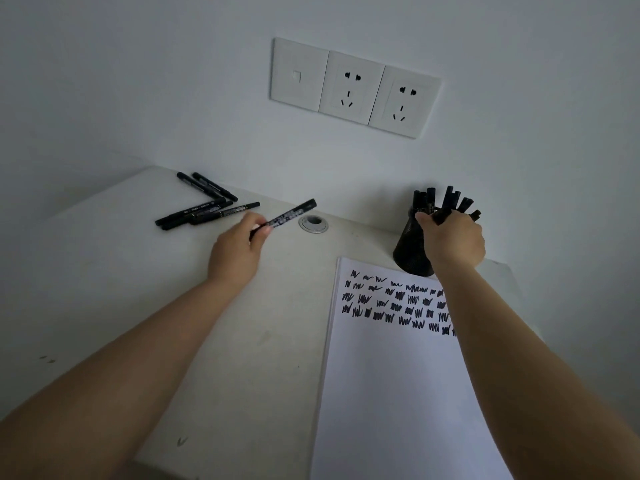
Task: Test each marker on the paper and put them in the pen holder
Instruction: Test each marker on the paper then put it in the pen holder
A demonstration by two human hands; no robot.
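A person's left hand (239, 251) pinches a black marker (289, 215) by one end above the pale surface (114, 271), while the right hand (452, 242) curls around the markers standing in the dark pen holder (408, 251), which stands at the top edge of the paper (391, 393). Four rows of black scribbles (394, 303) cross the sheet's top and the holder looks crowded, suggesting most of the testing is done. A loose cluster of untested markers (201, 204) lies on the surface to the left, apparently awaiting their turn. Pale label printing on the barrels is too blurred to read.
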